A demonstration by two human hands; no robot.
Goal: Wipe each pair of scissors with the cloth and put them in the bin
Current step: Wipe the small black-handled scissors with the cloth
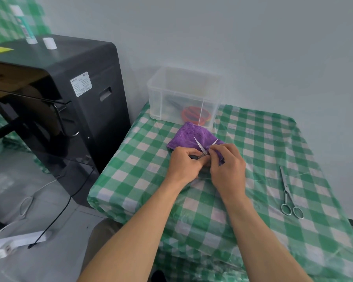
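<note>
Mid-wipe here. The left grip [183, 163] is closed, fingers curled round the dark handles of the small scissors [199, 144]. Their 2 blades are splayed open and point toward the bin [153, 84]. The right grip [228, 165] is closed too, pinching a fold of the purple cloth [190, 135] against 1 blade. The rest of the cloth lies on the checked surface [253, 139], just in front of the bin.

So where does the task stand? Through the bin's clear wall, 1 orange-handled pair [194, 115] is already inside. There may be a darker pair behind it, but that is too blurred to call. That reads as at least 1 pair finished.

The small pair is still in hand and not yet in the bin, and I'd judge its wipe is not complete.

And there's more to come. The silver scissors [286, 190] lie shut and untouched, well apart from the bin, out to its right and nearer the person. By my count, 2 pairs are left: finish and drop this one, then wipe and bin the silver pair.
</note>
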